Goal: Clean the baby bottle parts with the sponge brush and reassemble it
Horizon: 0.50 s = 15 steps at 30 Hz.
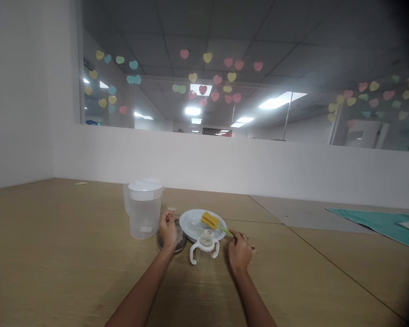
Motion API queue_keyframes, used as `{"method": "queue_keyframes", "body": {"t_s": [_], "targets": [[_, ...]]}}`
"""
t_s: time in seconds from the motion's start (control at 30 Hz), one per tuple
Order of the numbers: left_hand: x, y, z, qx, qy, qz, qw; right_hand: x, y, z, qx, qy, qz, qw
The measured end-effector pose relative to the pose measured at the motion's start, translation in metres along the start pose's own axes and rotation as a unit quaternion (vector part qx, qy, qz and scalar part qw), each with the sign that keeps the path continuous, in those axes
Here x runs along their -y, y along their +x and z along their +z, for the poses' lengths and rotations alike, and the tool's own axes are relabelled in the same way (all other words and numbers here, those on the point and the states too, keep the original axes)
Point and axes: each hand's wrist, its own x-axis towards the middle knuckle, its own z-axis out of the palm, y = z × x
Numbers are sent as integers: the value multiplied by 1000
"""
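Observation:
My right hand point(240, 250) is closed around the green handle of a bottle brush point(210, 220) with a yellow sponge head. The sponge head is over a white plate point(187, 219), which has clear, hard-to-make-out contents. In front of the plate stands a clear baby bottle point(206, 240) with a white two-handled ring, its mouth uncovered. My left hand point(168, 230) is pinched closed above a dark, round, shallow dish point(181, 240). A small pale piece point(172, 209) shows just beyond its fingertips; whether the fingers hold anything is unclear.
A translucent lidded pitcher point(145, 213) stands left of my left hand. Farther back on the wooden table point(71, 254) lies a small pale scrap point(81, 183). A teal cloth point(371, 220) lies at the right, before a white wall and a window with heart-shaped stickers.

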Motion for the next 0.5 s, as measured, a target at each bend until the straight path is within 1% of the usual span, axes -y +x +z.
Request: {"method": "queue_keyframes", "body": {"t_s": [0.23,0.5], "targets": [[1,0,0,1,2,1,1000,-1,1,1,1,8,-2,1000],[6,1,0,8,29,3,1000,-1,1,3,-4,4,-3,1000]]}}
